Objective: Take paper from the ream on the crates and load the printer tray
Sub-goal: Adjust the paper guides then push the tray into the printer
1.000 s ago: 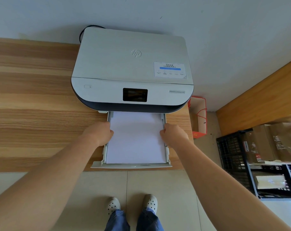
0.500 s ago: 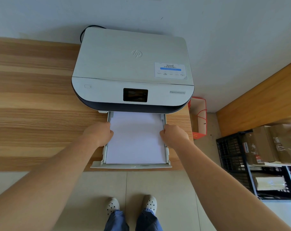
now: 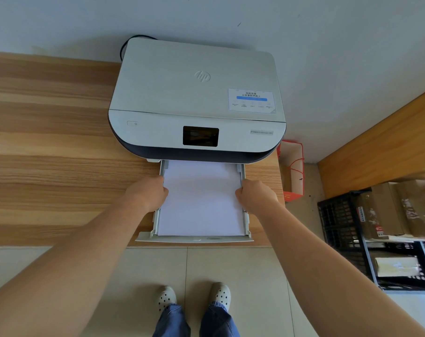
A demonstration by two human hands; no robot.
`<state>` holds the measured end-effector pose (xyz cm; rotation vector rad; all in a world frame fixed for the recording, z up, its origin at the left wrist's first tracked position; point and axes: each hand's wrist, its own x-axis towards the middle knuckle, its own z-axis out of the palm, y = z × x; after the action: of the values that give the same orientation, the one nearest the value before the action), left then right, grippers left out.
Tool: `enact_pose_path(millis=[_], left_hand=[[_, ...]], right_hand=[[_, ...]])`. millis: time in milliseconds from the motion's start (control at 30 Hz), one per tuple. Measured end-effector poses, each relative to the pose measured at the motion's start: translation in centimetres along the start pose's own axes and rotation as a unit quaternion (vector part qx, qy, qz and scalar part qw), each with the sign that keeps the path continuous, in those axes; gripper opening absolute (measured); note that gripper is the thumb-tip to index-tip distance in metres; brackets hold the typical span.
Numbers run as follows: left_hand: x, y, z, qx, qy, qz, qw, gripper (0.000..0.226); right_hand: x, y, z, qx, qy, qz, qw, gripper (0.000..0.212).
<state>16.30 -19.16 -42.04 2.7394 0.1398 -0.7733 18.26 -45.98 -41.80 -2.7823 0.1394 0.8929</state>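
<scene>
A white printer (image 3: 197, 93) sits on the wooden desk (image 3: 48, 154) against the wall. Its paper tray (image 3: 194, 239) is pulled out toward me over the desk's front edge. A stack of white paper (image 3: 201, 203) lies flat in the tray. My left hand (image 3: 147, 194) grips the stack's left edge at the tray's side rail. My right hand (image 3: 256, 197) grips the right edge in the same way. Both hands have curled fingers on the paper. The ream (image 3: 396, 266) lies in a black crate (image 3: 340, 222) on the floor at the right.
A red and white paper bag (image 3: 291, 171) stands on the floor beside the desk's right end. Brown cardboard boxes (image 3: 401, 210) rest on the crates. A second wooden surface (image 3: 381, 147) runs along the right wall. My feet (image 3: 194, 297) stand on beige floor tiles below the tray.
Both hands stay on the paper's side edges; they and the stack have barely shifted. The view moved slightly.
</scene>
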Motion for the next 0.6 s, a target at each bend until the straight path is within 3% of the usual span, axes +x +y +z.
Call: enact_pose_path(millis=[367, 600], left_hand=[[-0.1, -0.32, -0.03, 0.025, 0.005, 0.007, 1.0, 0.017], [0.37, -0.16, 0.65, -0.005, -0.003, -0.008, 1.0, 0.017]], right_hand=[[-0.21, 0.06, 0.12, 0.0, 0.007, 0.012, 1.0, 0.013], [-0.3, -0.49, 0.13, -0.028, 0.008, 0.013, 0.999, 0.028]])
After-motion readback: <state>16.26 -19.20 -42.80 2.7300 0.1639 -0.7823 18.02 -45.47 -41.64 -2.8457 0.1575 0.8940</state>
